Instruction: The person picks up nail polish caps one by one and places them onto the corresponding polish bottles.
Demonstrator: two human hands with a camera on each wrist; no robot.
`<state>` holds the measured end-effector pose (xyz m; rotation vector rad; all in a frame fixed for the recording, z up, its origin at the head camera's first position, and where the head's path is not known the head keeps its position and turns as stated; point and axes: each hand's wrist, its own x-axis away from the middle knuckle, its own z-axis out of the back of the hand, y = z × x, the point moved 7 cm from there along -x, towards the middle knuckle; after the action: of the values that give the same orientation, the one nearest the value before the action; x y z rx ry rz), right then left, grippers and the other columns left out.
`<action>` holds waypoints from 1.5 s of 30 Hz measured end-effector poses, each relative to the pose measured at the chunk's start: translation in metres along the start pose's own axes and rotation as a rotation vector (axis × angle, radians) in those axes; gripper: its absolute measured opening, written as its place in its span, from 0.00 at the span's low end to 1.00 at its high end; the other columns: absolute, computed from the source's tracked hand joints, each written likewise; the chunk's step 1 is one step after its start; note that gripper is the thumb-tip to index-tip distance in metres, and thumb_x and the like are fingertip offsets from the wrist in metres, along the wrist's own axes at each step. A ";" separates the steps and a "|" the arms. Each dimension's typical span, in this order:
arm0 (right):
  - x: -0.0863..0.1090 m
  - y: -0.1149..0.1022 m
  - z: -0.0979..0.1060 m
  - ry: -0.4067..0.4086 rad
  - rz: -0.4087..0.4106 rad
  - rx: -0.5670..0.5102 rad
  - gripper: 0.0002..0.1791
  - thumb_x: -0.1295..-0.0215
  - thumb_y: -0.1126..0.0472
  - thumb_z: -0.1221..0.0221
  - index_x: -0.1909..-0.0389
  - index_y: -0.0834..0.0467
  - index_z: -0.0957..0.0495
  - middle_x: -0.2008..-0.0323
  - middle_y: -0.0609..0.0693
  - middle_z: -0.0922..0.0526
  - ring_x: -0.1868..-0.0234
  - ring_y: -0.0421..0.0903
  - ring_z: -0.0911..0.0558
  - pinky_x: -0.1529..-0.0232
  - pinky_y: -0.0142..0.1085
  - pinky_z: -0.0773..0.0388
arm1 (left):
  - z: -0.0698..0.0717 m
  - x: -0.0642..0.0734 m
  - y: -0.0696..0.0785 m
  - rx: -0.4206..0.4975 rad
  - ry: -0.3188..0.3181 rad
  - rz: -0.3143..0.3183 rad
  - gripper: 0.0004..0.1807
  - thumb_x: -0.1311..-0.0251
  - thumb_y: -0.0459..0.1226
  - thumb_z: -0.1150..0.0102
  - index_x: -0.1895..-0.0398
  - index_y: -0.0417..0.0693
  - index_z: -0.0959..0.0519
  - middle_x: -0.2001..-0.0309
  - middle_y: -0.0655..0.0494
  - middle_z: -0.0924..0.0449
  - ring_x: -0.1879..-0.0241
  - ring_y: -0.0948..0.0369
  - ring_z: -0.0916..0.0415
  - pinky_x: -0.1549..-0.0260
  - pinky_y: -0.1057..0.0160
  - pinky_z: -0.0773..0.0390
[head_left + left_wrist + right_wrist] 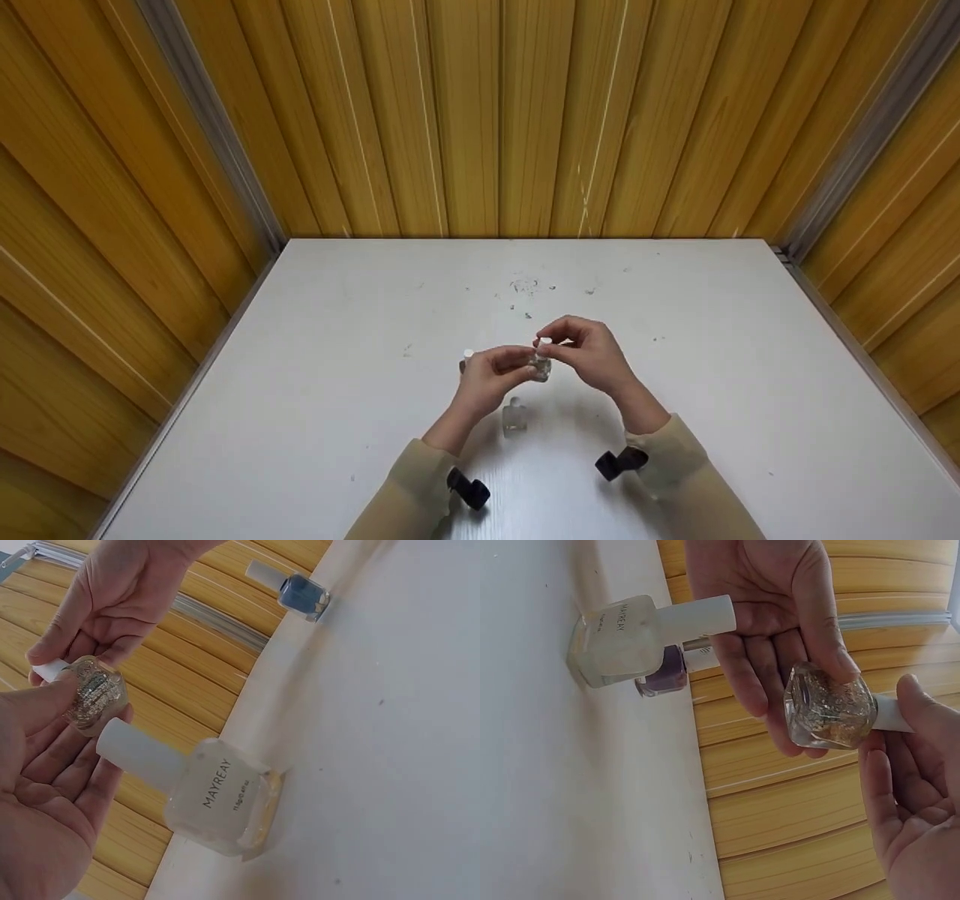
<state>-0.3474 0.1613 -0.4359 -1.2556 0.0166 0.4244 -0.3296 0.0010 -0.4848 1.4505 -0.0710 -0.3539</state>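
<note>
A nail polish bottle with glitter [831,706] hangs above the table between my two hands. My left hand [484,381] holds its glass body between thumb and fingers. My right hand [598,358] pinches the white cap [892,714], which meets the bottle's neck. A pale, clear nail polish bottle [221,797] with a white cap stands on the table below the hands, touched by neither. Behind my left hand a purple nail polish bottle [664,673] stands partly hidden. A blue one [304,597] appears in the left wrist view; I cannot pick it out in the head view.
The white table [300,390] carries scattered dark specks and scuffs [525,286] toward the back. Yellow wood-look panels [465,112] wall the back and both sides. Black camera mounts [469,489] sit at both wrists.
</note>
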 end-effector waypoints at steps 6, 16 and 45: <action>0.001 0.002 0.000 0.095 -0.047 0.045 0.13 0.41 0.63 0.26 0.62 0.65 0.19 0.67 0.51 0.16 0.66 0.39 0.20 0.65 0.28 0.20 | -0.001 0.001 0.000 -0.002 0.006 0.009 0.15 0.35 0.33 0.33 0.45 0.41 0.15 0.48 0.44 0.12 0.48 0.53 0.12 0.49 0.64 0.14; 0.002 -0.002 -0.005 -0.130 0.012 -0.062 0.17 0.25 0.62 0.41 0.41 0.65 0.19 0.44 0.65 0.15 0.46 0.35 0.16 0.46 0.28 0.19 | 0.002 0.000 0.000 0.022 0.008 0.018 0.17 0.35 0.33 0.32 0.44 0.36 0.17 0.49 0.40 0.12 0.49 0.51 0.12 0.49 0.62 0.13; 0.002 -0.003 -0.005 -0.119 0.066 -0.040 0.13 0.27 0.63 0.38 0.47 0.65 0.16 0.50 0.65 0.14 0.54 0.34 0.15 0.52 0.29 0.17 | 0.002 -0.001 0.001 0.009 0.008 0.007 0.18 0.35 0.33 0.32 0.44 0.35 0.17 0.46 0.39 0.13 0.46 0.48 0.14 0.48 0.62 0.14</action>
<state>-0.3435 0.1565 -0.4354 -1.2695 -0.0521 0.5586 -0.3307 -0.0008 -0.4839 1.4599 -0.0711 -0.3427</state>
